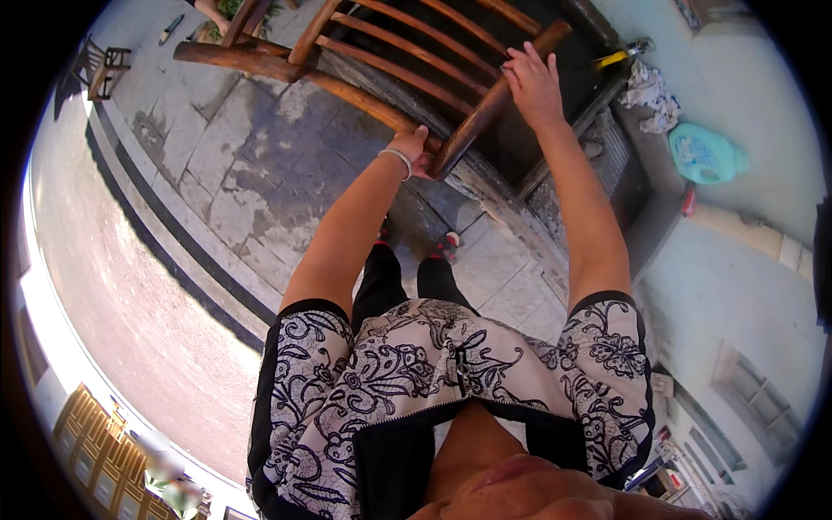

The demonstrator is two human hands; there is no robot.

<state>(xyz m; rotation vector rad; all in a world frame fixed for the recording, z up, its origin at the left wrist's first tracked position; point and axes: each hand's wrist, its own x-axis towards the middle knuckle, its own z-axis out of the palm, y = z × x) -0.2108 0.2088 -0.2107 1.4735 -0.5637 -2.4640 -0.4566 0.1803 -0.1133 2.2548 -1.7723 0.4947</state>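
Observation:
A brown wooden chair [407,76] with a slatted back lies tilted across the edge of a stone basin [485,186], at the top of the head view. My left hand [409,149], with a bracelet at the wrist, is closed around the chair's frame near its lower corner. My right hand [533,85] is closed over the thick end rail, farther up and to the right. The fingers' undersides are hidden behind the wood. Dark water or a dark wet surface shows below the slats.
To the right are a crumpled cloth [650,97], a teal detergent bottle [706,154], a yellow-handled tool [612,60] and a ridged washing slab [607,165]. Another person's hand [211,10] is at the far left, near a small chair [108,71]. Wet paving [260,156] lies left.

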